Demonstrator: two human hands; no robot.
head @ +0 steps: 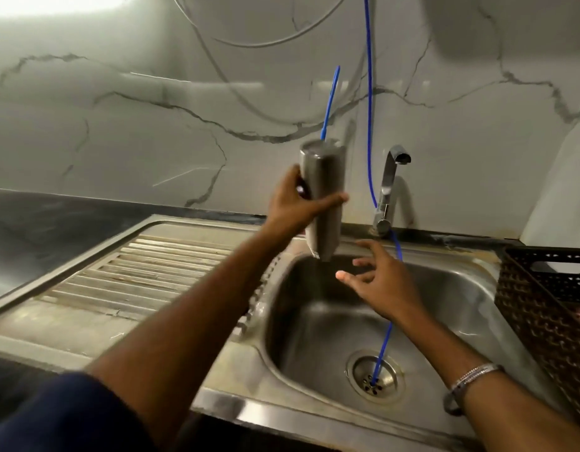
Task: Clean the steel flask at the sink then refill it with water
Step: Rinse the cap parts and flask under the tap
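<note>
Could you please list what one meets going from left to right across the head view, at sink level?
Ribbed draining board → left hand gripping the inverted steel flask → open right hand → tap → dark woven basket.

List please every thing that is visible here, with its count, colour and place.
steel flask: one, silver, held upside down above the basin, water running out
sink: one, steel, centre, ribbed drainboard on its left
tap: one, chrome, behind the basin
blue tube: one, hangs down the wall, end in the drain
basket: one, dark brown, right of the sink
wall: white marble with grey veins
left hand: grips the flask
right hand: open over the basin, bracelet on the wrist
</note>
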